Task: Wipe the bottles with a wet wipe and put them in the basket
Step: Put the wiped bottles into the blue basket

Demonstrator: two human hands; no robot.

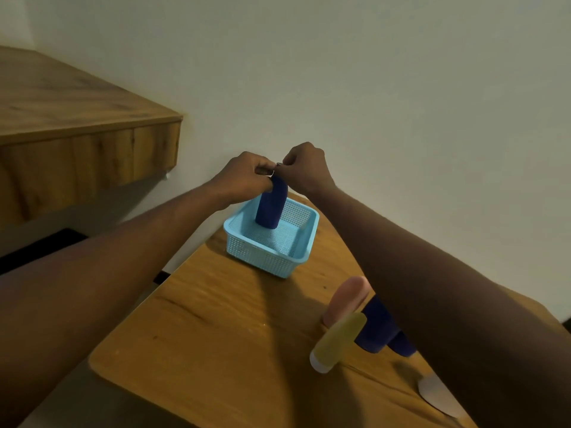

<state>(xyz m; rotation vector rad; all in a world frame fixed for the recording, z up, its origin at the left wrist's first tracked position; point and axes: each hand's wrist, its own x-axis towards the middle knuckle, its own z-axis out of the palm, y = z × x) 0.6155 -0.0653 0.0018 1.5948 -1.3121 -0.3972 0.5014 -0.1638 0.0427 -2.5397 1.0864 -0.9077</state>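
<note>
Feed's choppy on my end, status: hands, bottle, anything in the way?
Hands: left hand and right hand both grip top of blue bottle. It stands upright in basket. On table: pink bottle, yellow bottle, apart from basket.

- left forearm [108, 261]: bare, extended from the lower left up toward the centre.
- left grip [244, 177]: back of the hand up, fingers curled round the top end of the blue bottle [272, 208].
- right forearm [432, 273]: bare, extended from the lower right up toward the centre.
- right grip [304, 168]: fingers curled, pinching at the same top end, fingertips meeting those of the left grip.
</note>
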